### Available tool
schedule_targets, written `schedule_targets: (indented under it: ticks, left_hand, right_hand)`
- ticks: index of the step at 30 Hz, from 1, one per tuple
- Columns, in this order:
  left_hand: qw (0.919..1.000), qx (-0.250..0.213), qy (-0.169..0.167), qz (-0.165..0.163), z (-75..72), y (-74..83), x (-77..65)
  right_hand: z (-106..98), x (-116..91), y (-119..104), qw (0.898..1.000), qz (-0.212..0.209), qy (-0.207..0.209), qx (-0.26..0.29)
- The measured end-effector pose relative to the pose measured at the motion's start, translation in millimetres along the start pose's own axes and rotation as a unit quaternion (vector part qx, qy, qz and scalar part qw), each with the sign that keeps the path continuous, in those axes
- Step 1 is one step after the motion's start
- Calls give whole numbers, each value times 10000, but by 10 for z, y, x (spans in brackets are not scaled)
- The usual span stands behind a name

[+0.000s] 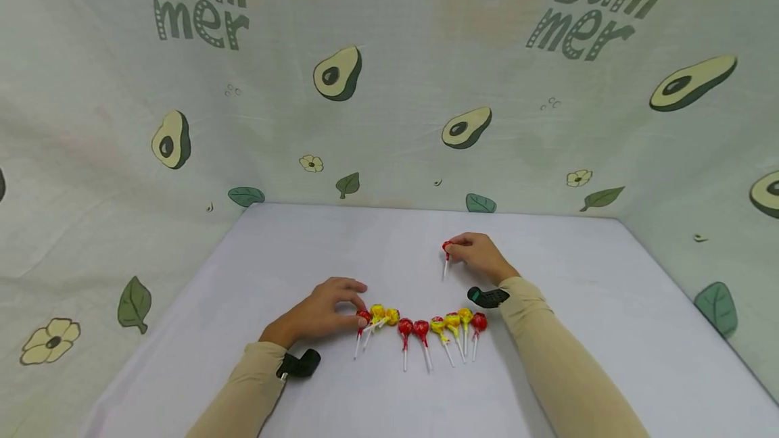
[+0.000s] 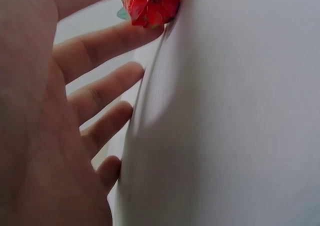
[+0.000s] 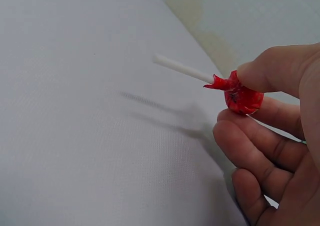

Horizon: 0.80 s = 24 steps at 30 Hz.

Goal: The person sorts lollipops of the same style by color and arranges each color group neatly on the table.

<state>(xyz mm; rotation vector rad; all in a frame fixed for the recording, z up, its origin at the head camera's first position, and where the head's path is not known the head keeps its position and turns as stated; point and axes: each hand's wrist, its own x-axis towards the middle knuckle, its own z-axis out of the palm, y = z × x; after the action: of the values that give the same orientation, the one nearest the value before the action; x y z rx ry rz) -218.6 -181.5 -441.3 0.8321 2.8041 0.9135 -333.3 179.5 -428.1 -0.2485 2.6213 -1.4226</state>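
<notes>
My right hand [image 1: 481, 255] is raised over the far part of the table, pinching a red-wrapped lollipop [image 3: 244, 95] by its head between thumb and fingers. Its white stick [image 3: 182, 69] points away from the palm. At the left end of a curved row, my left hand [image 1: 322, 313] has thumb and index finger about another red lollipop [image 2: 151, 5]; the other fingers stay spread near the table. Beside it lie two yellow lollipops, one [image 1: 391, 317] with its stick slanting left across its neighbours. Further right come two red lollipops [image 1: 421, 330], several yellow ones [image 1: 452, 321] and a red one [image 1: 479, 322].
A white cloth covers the table [image 1: 341, 242]. Behind it hangs a pale curtain [image 1: 389, 161] printed with avocados, leaves and lettering, which also runs along both sides. Each wrist wears a dark strap device, such as the left one [image 1: 299, 363].
</notes>
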Motion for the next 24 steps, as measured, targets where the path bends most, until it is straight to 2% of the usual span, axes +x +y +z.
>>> schedule_targets:
  ticks: [4, 9, 24]
  left_hand:
    - [9997, -116, -147, -127, -14, 12, -11]
    - [9996, -81, -227, -109, -14, 6, -11]
    - [9996, -156, -218, -93, -4, 3, 1]
  right_hand:
    - [32, 62, -9, 10000, 0, 15, -61]
    - [69, 101, -47, 9997, -29, 29, -225]
    - [169, 186, -111, 9986, 1, 239, -474]
